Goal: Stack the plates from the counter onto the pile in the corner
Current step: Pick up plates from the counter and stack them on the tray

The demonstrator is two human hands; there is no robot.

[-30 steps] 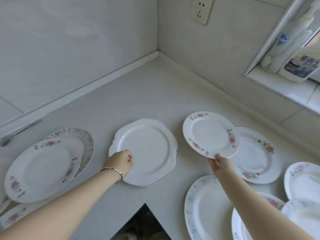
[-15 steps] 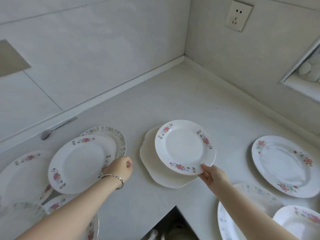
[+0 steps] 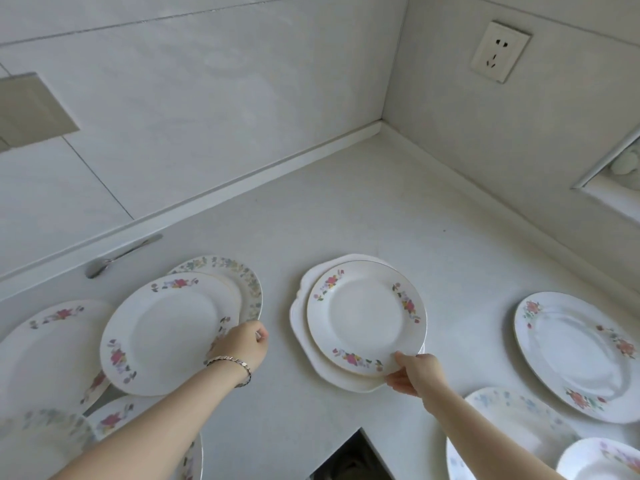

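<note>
Two plates are in play: the right hand (image 3: 414,374) pinches the rose-rimmed plate (image 3: 366,317) by its near edge, already resting on the scalloped white plate (image 3: 299,308) starting the pile, so release comes next, while the left hand (image 3: 242,342) curls onto another floral plate (image 3: 166,332) lying on the worktop (image 3: 346,209) to lift

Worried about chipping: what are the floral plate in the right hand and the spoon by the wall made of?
Floral plate: likely glazed ceramic or porcelain; glossy white, printed flowers, thin gold-looking rim. Spoon: apparently polished metal; silvery and reflective.
</note>
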